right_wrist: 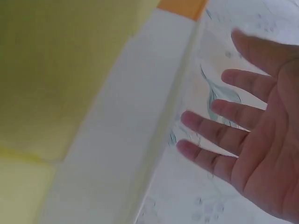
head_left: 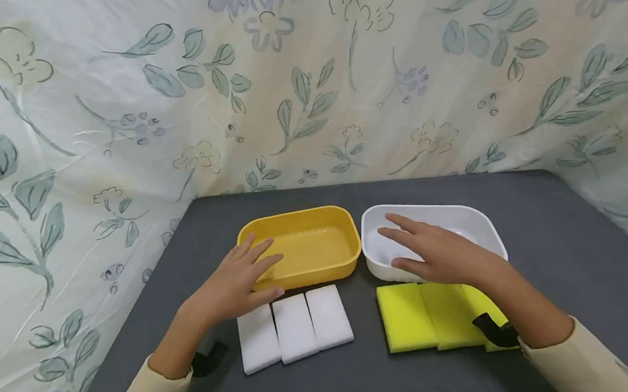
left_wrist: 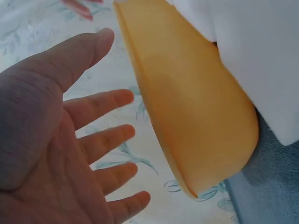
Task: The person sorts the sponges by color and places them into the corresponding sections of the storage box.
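Note:
My left hand (head_left: 237, 280) is spread over the near left corner of a yellow tray (head_left: 298, 278), its fingers straight and holding nothing. Below it lie three white sponge-like blocks (head_left: 293, 328) in a slightly fanned row. My right hand (head_left: 434, 249), also with fingers extended and nothing in them, hovers over a white tray (head_left: 377, 268). Several bright yellow sponge-like blocks (head_left: 406, 318) overlap in front of that tray, partly hidden by the right wrist. In the left wrist view the palm and fingers (left_wrist: 107, 107) appear beside the yellow tray's wall; the right wrist view shows the other palm likewise.
A dark grey cloth-covered table (head_left: 361, 377) carries everything. The two trays stand side by side with a narrow gap. A floral curtain (head_left: 305, 86) closes off the back and both sides. Dark straps (head_left: 210, 359) circle the wrists below the cream sleeves.

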`<state>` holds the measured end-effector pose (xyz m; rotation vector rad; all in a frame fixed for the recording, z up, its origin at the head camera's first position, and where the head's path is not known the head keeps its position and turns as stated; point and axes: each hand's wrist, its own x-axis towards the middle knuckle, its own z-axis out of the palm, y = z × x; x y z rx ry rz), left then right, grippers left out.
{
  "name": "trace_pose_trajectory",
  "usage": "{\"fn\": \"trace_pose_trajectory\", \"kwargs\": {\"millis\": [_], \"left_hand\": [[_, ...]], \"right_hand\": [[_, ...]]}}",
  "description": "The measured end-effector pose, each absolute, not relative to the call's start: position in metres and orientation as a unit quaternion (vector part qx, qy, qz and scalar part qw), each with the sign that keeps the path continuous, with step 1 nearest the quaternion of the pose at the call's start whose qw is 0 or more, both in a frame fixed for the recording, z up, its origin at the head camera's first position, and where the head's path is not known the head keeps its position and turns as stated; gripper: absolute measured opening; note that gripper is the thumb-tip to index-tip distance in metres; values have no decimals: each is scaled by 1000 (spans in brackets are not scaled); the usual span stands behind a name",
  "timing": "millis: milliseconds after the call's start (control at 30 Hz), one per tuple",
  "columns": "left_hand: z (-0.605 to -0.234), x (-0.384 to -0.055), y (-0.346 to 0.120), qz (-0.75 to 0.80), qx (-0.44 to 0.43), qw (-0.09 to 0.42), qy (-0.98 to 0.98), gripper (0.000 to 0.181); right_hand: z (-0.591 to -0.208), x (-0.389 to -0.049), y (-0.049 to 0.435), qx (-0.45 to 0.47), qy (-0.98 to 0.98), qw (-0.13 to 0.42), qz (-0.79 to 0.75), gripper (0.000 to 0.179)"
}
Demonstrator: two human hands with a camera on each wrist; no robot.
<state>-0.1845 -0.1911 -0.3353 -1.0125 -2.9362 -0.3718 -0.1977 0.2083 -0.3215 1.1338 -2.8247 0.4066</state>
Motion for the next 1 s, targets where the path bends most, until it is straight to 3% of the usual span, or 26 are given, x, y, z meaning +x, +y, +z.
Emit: {"fn": "trace_pose_trajectory", "kwargs": {"millis": [200, 333, 500, 600, 800, 1000], "left_hand": [[-339, -171, -196, -119, -344, 66, -929, 56], [-342, -156, -201, -140, -348, 100, -922, 45], [-347, -136, -210, -137, -320, 100, -932, 35], [-348, -127, -215, -119, -266, 70, -954, 53], [-356, -117, -225, -115, -167, -34, -979, 105], [-368, -111, -230, -134, -144, -83, -977, 115]], "right_hand": [[-325, -210, 182, 403, -908, 80, 87, 48], [-328, -214, 168, 411, -905, 75, 79, 43], [-332, -216, 158, 416, -903, 77, 77, 37], [-332, -217, 156, 414, -904, 87, 66, 34], [-334, -219, 153, 407, -907, 88, 58, 31], [-336, -221, 150, 427, -898, 96, 49, 26]]}}
